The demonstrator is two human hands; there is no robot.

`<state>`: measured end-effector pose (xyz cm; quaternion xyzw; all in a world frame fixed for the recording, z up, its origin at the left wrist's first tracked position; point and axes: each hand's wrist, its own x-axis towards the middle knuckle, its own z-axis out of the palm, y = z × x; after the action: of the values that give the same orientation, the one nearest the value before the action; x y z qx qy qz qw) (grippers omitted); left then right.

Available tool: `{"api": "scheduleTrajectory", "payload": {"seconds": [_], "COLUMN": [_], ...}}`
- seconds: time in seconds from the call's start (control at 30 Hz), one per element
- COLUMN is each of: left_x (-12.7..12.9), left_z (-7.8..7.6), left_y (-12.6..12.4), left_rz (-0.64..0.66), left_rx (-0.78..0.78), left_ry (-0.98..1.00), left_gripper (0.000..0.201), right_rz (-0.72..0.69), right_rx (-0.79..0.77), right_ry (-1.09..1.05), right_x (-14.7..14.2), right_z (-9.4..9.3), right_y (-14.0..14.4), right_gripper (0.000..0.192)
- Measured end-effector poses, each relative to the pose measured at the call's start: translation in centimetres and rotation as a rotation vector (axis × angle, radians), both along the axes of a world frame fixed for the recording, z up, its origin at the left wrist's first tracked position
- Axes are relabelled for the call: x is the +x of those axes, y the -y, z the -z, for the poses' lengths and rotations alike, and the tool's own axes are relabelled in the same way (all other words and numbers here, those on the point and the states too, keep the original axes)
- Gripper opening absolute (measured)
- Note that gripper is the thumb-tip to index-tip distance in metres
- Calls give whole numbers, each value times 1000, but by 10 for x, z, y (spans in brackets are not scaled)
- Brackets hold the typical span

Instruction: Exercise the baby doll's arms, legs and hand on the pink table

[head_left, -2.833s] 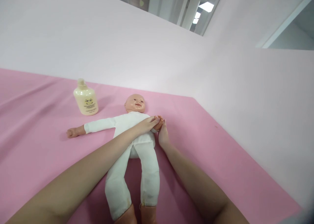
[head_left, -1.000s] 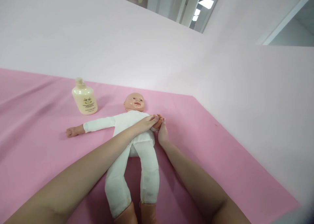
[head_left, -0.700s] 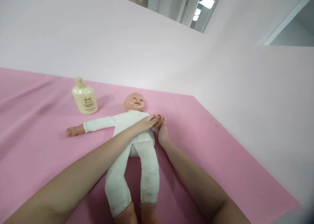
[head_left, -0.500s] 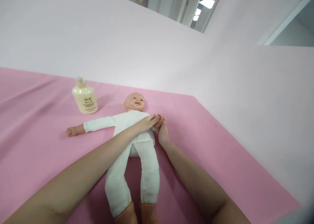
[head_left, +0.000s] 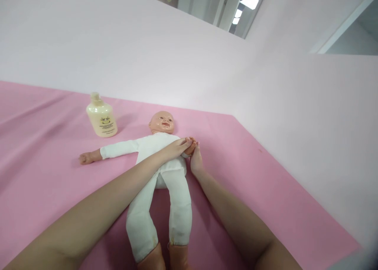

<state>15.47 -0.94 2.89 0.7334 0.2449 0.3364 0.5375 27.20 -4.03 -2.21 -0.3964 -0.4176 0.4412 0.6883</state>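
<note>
A baby doll (head_left: 161,148) with a white cloth body lies on its back, head away from me and legs toward me. Its arm on the right is bent, and the doll's hand (head_left: 191,147) sits between my two hands. My left hand (head_left: 180,147) reaches across the doll's chest and closes on that small hand from the left. On its right side, my right hand (head_left: 196,159) cups the same doll's hand, fingers pointing up. The doll's other arm (head_left: 115,149) stretches out to the left, untouched.
A pale yellow lotion bottle (head_left: 102,116) stands upright left of the doll's head. Beneath everything is a pink cover (head_left: 251,175), with creases at the left. White walls (head_left: 147,57) rise behind it and at the right; a window (head_left: 212,6) is at the top.
</note>
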Motion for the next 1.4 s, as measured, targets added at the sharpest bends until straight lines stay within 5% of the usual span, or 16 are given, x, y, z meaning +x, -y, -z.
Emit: {"api": "scheduleTrajectory", "payload": {"seconds": [1.4], "left_x": [1], "left_z": [-5], "left_y": [5], "left_rz": [-48], "left_rx": [7], "left_ry": [-44], "left_gripper": [67], "right_rz": [11], "right_rx": [-46], "right_ry": [-64], "right_x": [1], "right_z": [-1], "right_y": [0], "right_gripper": [54]}}
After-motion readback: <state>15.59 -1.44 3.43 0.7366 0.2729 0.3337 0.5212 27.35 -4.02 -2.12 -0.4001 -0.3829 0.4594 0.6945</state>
